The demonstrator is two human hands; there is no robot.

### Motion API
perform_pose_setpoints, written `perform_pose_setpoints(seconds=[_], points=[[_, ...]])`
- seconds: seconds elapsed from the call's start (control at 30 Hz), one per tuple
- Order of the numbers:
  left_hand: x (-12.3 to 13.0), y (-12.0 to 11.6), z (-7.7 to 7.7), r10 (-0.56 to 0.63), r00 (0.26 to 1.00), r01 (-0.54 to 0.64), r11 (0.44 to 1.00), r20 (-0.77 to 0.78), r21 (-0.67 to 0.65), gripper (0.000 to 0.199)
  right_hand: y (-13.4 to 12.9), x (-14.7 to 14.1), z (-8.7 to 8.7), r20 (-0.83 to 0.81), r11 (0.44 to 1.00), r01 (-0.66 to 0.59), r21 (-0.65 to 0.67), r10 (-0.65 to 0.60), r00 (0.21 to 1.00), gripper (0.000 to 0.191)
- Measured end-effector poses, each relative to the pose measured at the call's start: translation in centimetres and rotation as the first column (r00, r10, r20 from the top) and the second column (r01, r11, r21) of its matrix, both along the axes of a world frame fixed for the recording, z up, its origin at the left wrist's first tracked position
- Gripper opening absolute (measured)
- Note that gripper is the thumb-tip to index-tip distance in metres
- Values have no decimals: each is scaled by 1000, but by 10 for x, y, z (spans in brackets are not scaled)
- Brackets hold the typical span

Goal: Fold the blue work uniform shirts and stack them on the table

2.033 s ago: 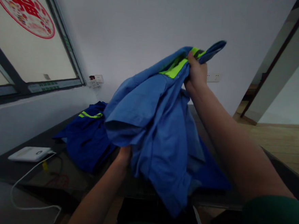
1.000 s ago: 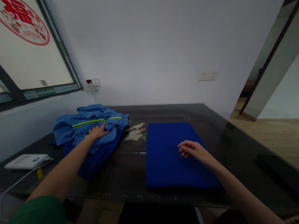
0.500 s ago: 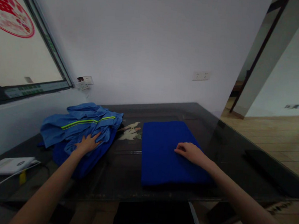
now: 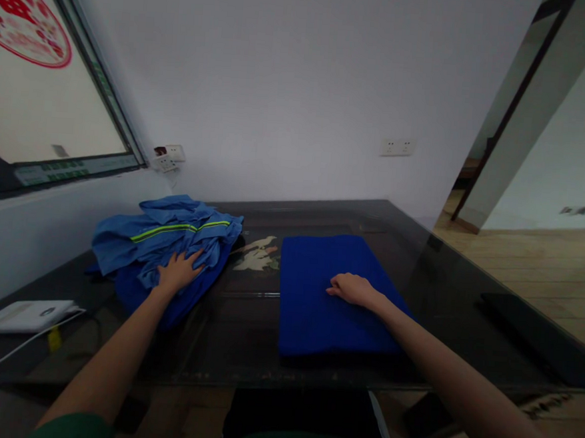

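Observation:
My left hand (image 4: 177, 274) lies with fingers spread on a crumpled light blue garment (image 4: 163, 237) that has a yellow-green stripe. Under it, a darker blue cloth (image 4: 193, 305) shows along the near and right sides of the heap. To the right, a folded royal blue cloth (image 4: 316, 314) forms a flat, neat rectangle near the table's front edge. My right hand (image 4: 352, 288) rests on this folded cloth, its fingers curled into a loose fist. Nothing shows in those fingers.
The dark glossy table (image 4: 223, 347) bears a bird picture (image 4: 258, 257) between the two piles. A white device (image 4: 25, 315) with a cable (image 4: 13, 343) is at left. A dark flat object (image 4: 530, 329) lies at right. A wall with sockets (image 4: 396, 147) stands behind.
My right hand has moved left over the folded cloth and curled more. My left hand and the garment heap have shifted slightly away and to the right. The view has tilted slightly.

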State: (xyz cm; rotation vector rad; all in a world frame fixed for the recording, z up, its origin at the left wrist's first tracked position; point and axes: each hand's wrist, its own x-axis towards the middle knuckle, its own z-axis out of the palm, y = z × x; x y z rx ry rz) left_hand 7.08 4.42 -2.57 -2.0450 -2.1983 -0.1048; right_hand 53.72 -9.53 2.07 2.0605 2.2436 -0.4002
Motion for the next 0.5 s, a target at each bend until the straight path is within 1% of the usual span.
perform_pose_setpoints(seconds=[0.07,0.13,0.2,0.27,0.33,0.37,0.43,0.5], points=[[6,-7,-1,3,1000,-2,999,-14,53,61,5,8,-3,-67,998,-54,13,54,996,24],[14,-15,-1,15,1000,-13,995,-19,100,57,11,17,-4,-177,991,-127,32,131,975,29],[22,-23,0,24,999,-20,987,-23,158,53,17,24,1,-326,976,-213,49,217,920,37],[33,-30,3,-1,1000,4,975,-17,222,51,19,29,14,-454,962,-269,49,261,852,41],[46,-36,9,-69,998,64,960,9,272,49,17,31,35,-553,962,-271,31,242,797,42],[53,-38,13,-113,993,99,951,31,294,47,15,32,50,-597,967,-252,30,220,772,42],[70,-43,22,-209,973,167,929,97,330,43,14,36,88,-670,982,-174,75,179,720,39],[90,-50,35,-313,933,235,904,179,358,39,17,40,134,-722,980,-54,191,178,668,37]])
